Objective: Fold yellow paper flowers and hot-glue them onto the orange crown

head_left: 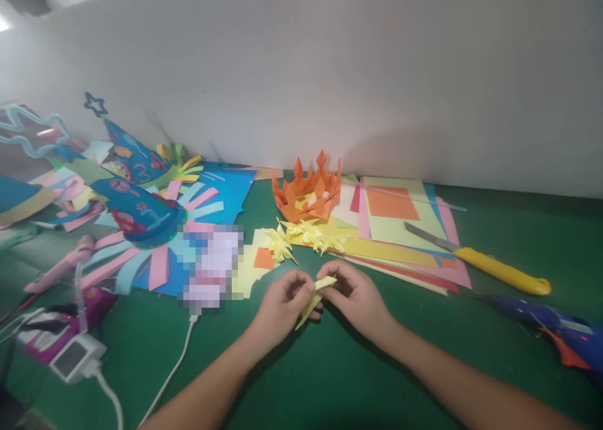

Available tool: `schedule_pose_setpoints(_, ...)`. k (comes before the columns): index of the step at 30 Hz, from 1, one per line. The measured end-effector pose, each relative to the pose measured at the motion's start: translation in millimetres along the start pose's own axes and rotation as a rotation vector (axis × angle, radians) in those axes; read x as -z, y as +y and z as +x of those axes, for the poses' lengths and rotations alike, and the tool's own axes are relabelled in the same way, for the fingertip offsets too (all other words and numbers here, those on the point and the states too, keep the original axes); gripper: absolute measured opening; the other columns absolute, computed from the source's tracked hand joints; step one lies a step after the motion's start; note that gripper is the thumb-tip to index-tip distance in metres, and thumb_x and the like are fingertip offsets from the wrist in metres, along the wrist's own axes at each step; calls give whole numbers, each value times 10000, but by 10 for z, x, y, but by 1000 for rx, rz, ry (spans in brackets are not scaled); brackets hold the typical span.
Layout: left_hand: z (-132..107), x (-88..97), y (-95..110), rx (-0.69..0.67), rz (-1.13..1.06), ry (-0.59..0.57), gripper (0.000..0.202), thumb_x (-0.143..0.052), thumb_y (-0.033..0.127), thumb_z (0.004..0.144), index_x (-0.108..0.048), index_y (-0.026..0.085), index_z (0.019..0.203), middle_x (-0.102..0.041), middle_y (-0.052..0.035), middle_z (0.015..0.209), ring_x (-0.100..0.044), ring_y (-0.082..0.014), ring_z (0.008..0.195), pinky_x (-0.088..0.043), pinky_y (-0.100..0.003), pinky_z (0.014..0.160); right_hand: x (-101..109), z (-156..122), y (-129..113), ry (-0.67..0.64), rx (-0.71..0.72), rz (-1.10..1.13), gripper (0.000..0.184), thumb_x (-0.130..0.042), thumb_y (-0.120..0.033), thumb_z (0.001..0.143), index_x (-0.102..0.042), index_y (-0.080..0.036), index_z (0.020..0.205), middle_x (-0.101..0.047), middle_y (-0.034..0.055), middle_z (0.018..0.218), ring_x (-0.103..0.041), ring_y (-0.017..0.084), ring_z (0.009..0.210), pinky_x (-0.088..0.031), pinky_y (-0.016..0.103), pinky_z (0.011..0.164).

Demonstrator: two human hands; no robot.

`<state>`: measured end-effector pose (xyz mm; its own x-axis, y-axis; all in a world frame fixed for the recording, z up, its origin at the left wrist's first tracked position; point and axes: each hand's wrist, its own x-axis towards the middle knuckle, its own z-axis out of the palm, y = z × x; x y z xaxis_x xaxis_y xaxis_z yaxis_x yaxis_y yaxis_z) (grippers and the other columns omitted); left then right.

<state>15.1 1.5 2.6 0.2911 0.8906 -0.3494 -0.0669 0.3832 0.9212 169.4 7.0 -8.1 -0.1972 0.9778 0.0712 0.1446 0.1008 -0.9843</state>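
Between my two hands, above the green tabletop, is a small folded piece of yellow paper (308, 309) with narrow pointed ends. My left hand (288, 298) is closed on its lower part, thumb on top. The fingers of my right hand (354, 298) pinch its upper right end. Just beyond my hands lie several pale yellow folded paper flowers (311, 234) with pointed petals. Behind those stands an orange folded paper crown (308, 194) with tall points. A yellow sheet with an orange square (264, 258) lies left of the flowers.
Coloured paper sheets (396, 229) are stacked at right, with a yellow-handled knife (499, 270) across them. A blue glue gun (541, 323) lies at far right. Decorated blue party hats (136, 207), a blurred-out device, a power strip (89, 317) and white cables (176, 367) occupy the left.
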Motion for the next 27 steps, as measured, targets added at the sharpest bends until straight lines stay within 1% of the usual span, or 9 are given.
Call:
schedule_pose_setpoints(3,-3,1,6,12,-5,-2,329,-575,479,768,-475,165,764,-544,25,650,-605,-107,608,-549,-257,587,7,-7,-3,-15,2,-9,59,-575,-170,756,-552,-210,792,-566,-31,715,-563,112,623,-457,216,585)
schedule_pose_setpoints(7,2,11,-20,-31,27,-13,306,-571,460,774,-465,174,766,-526,25,662,-603,-123,648,-558,-266,570,9,-29,27,-30,40,-35,58,-573,-158,768,-566,-208,795,-576,-25,734,-576,112,628,-464,225,607)
schedule_pose_setpoints(11,6,35,-40,-118,161,-12,265,-555,421,791,-487,169,748,-507,27,664,-565,-95,568,-545,-247,534,2,-30,61,-36,65,-64,25,-587,-187,781,-572,-206,777,-576,-15,742,-579,121,640,-465,234,609)
schedule_pose_setpoints(13,7,45,-40,-147,220,-2,240,-552,393,796,-495,167,740,-507,31,653,-570,-89,532,-520,-223,514,-1,-22,69,-36,55,-66,28,-600,-200,778,-573,-206,772,-578,-14,741,-578,123,647,-464,233,609)
schedule_pose_setpoints(16,12,47,-37,-137,261,22,240,-537,395,804,-498,167,741,-516,31,652,-600,-98,517,-485,-202,486,-2,-8,70,-36,13,-33,43,-606,-212,775,-564,-205,781,-576,-21,731,-579,119,634,-467,230,601)
schedule_pose_setpoints(20,28,39,-47,-97,285,63,268,-523,417,809,-503,159,738,-542,30,612,-619,-112,490,-452,-199,473,3,5,54,-16,-3,-34,54,-594,-174,751,-552,-202,771,-564,-27,711,-562,114,618,-459,221,579)
schedule_pose_setpoints(22,35,40,-57,-92,269,60,257,-548,403,796,-519,154,741,-561,25,590,-619,-114,496,-463,-211,500,7,6,46,-6,9,-45,64,-584,-151,736,-551,-200,759,-563,-27,708,-553,112,619,-455,218,579)
schedule_pose_setpoints(24,40,45,-64,-96,242,44,234,-595,374,768,-540,147,753,-593,11,614,-619,-112,522,-484,-227,546,11,6,39,3,21,-63,74,-578,-137,722,-553,-200,752,-564,-24,714,-550,114,631,-454,219,584)
schedule_pose_setpoints(27,47,51,-63,-80,206,23,232,-645,351,731,-563,137,765,-620,-2,632,-619,-106,546,-492,-229,579,16,9,30,12,34,-90,68,-575,-148,719,-552,-202,754,-568,-15,725,-553,122,649,-459,226,592)
